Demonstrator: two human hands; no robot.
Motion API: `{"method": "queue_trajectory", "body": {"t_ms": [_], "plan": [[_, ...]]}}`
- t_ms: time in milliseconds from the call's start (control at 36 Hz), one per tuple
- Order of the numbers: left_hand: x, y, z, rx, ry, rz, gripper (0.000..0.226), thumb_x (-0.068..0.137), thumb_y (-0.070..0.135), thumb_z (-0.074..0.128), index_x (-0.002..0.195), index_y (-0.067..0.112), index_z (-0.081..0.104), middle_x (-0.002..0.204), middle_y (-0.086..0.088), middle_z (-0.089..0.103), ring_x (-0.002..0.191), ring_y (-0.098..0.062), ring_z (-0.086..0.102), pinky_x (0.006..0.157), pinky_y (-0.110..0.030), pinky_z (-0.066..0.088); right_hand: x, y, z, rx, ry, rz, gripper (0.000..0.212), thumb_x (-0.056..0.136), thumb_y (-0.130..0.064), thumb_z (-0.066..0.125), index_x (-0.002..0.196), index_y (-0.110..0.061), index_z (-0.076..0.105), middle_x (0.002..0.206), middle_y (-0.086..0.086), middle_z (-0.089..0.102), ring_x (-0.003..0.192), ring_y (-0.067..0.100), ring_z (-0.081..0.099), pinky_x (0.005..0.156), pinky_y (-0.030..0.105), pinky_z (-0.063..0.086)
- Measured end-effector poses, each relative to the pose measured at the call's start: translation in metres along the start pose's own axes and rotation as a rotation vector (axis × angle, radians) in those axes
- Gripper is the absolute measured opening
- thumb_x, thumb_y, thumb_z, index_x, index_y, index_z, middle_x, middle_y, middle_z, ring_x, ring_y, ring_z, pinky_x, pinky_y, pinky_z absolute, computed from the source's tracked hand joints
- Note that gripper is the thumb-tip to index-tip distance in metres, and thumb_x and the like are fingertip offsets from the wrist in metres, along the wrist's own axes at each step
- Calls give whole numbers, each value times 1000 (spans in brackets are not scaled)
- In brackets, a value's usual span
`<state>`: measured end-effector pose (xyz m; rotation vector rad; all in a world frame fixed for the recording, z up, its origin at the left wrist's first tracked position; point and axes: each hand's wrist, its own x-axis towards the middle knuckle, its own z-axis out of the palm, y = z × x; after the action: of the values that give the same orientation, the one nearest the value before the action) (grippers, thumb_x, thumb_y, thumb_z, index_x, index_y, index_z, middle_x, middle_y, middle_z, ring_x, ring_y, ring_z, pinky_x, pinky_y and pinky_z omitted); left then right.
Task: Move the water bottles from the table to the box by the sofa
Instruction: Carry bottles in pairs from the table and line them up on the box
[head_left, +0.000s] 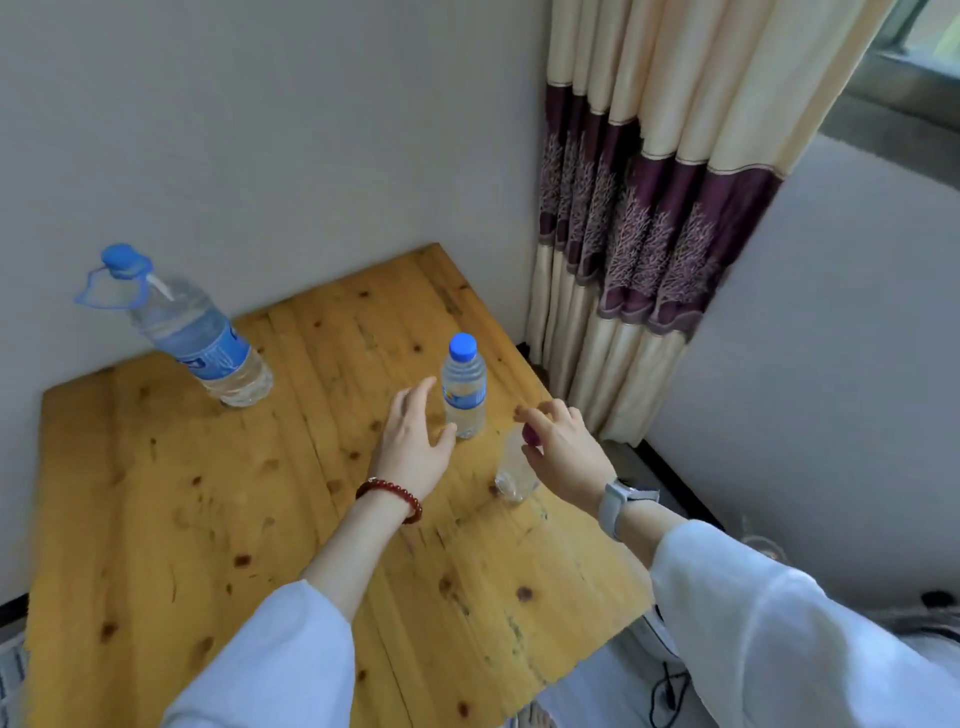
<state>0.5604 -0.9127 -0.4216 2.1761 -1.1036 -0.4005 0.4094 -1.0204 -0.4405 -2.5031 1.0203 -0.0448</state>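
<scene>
Bottle (464, 395) with a blue cap, upright on table (208, 519), just right of left hand (413, 441) and almost touching its thumb. Left hand released: fingers straight and spread, holding nothing, low over the wood. Red bead bracelet (389, 496) round its wrist.

Right hand (563, 447) curled over the top of second bottle (514, 475), fingertips pinching round a reddish cap (blurred, so cannot tell how firm the hold). Second bottle clear, upright directly beneath that grip, near the table's right edge; cannot tell whether its base sits on the wood or just above it. Pale watch (621, 501) on that wrist.

Between the two hands, only a narrow strip of table and the blue-capped bottle's base.

Big bottle (200, 338) well to the left of and beyond the left hand, by the wall, with a blue cap and a blue carrying loop at the neck.

Curtain (639, 208), cream with a purple band, hanging beyond the right hand, past the table's far corner.
</scene>
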Motion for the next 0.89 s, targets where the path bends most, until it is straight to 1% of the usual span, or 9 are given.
{"method": "queue_trajectory", "body": {"t_ms": [111,167,250,333,417,583,667,750,889], "plan": [[52,9,8,-31,-40,51,71,83,21,62,140,26,21,141,-6,28,124,-23,39,96,-33,37,2,3,2,53,-17,16,27,91,-16,48,117,-12,46,115,8,45,98,28,50,83,36,46],[72,13,12,-48,-74,73,69,82,22,63,139,27,26,137,-5,32,121,-21,39,95,-31,36,2,4,2,76,-20,41,27,90,-16,50,116,-11,46,113,7,44,93,26,52,79,34,46],[89,14,16,8,-106,141,47,82,21,64,125,22,47,123,-6,42,113,-25,43,91,-34,41,5,3,2,91,-14,78,25,89,-15,51,112,-11,47,110,5,44,84,21,49,71,29,43],[93,13,18,15,-52,170,29,81,14,63,109,15,56,113,-9,47,95,-26,51,76,-31,43,6,1,3,84,-17,118,23,88,-14,49,111,-12,46,109,4,44,78,18,43,65,26,35],[91,10,17,69,-77,224,27,80,15,64,106,15,57,112,-7,48,83,-21,50,69,-28,41,6,-3,3,94,-2,160,24,87,-12,48,111,-12,46,108,4,44,77,18,43,65,28,39],[93,12,9,225,-218,314,25,80,18,63,104,15,57,112,-4,49,88,-28,56,75,-35,48,-19,1,3,134,66,286,27,86,-12,48,114,-12,48,103,1,39,81,25,54,73,36,50],[77,20,13,259,-247,387,22,76,15,65,97,15,60,104,-6,52,80,-32,58,72,-40,51,-43,7,-3,161,124,337,24,85,-13,50,109,-13,50,101,1,40,80,25,54,73,38,51],[52,28,23,252,-280,485,22,73,12,68,94,15,62,97,-5,54,71,-31,59,64,-40,54,-72,15,-14,182,225,380,24,83,-13,53,107,-13,52,98,-2,39,80,23,53,71,31,48],[6,58,34,151,-253,553,21,69,17,71,88,16,65,92,-3,58,68,-27,59,59,-35,51,-138,28,-31,198,393,500,20,80,-12,55,100,-11,55,101,4,48,80,27,55,71,38,49]]}}
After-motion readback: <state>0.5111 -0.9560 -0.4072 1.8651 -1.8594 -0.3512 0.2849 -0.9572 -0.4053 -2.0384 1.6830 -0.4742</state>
